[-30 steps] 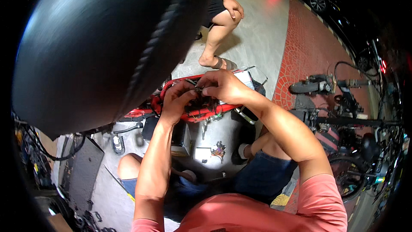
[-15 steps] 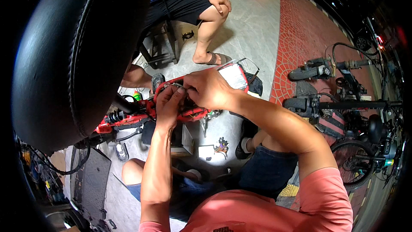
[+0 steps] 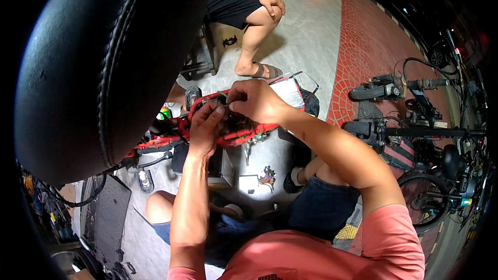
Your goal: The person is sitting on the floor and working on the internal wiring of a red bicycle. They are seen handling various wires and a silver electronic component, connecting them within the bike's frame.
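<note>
My left hand and my right hand meet over a red scooter or bike frame. Both are closed, thumbs against fingers, with the fingertips pinching what looks like a thin wire between them. Its ends are hidden by my fingers. Dark wiring lies inside the open frame just below my hands. To the left, a large black stitched seat rises close to the view and covers part of the frame.
A seated person's leg is beyond the frame. Below it are a box, a white card and a bundle of coloured wires on the floor. Parked two-wheelers stand at right; a dark flat panel lies lower left.
My right hand has turned and its fingers have drawn slightly apart from my left, exposing the thin strand between them. The seat appears shifted right in view.
</note>
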Tool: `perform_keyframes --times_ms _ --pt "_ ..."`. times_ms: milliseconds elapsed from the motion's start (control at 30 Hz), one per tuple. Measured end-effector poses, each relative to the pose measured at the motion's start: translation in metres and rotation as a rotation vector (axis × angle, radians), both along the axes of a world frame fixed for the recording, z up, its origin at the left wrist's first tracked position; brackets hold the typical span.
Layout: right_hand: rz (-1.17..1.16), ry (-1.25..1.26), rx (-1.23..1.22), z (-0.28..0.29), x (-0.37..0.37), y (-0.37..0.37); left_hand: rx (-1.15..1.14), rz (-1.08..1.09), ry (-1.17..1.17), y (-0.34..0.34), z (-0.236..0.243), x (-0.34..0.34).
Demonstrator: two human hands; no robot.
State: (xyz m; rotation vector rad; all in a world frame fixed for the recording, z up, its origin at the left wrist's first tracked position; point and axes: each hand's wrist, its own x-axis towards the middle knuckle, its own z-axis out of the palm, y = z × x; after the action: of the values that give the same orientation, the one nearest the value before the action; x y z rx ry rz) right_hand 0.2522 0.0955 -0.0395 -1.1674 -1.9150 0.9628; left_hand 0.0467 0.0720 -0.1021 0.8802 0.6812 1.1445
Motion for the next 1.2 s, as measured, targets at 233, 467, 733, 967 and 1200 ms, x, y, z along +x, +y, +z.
perform_keyframes --times_ms 233,467,733,967,1200 --pt "0.1 0.203 -0.489 -0.001 0.012 0.007 0.104 0.019 0.097 -0.001 -0.002 0.007" --pt "0.102 0.265 -0.57 -0.008 0.012 0.007 0.157 0.063 0.099 -0.001 -0.003 0.015" --pt "0.043 -0.088 0.102 -0.009 -0.003 -0.004 0.067 0.049 0.017 0.0 0.0 0.011" --pt "-0.009 -0.188 0.346 -0.001 -0.005 -0.009 0.077 0.098 0.13 -0.001 0.0 0.015" --pt "-0.045 -0.441 0.829 0.006 -0.003 0.003 -0.076 0.017 0.068 0.005 0.004 0.003"
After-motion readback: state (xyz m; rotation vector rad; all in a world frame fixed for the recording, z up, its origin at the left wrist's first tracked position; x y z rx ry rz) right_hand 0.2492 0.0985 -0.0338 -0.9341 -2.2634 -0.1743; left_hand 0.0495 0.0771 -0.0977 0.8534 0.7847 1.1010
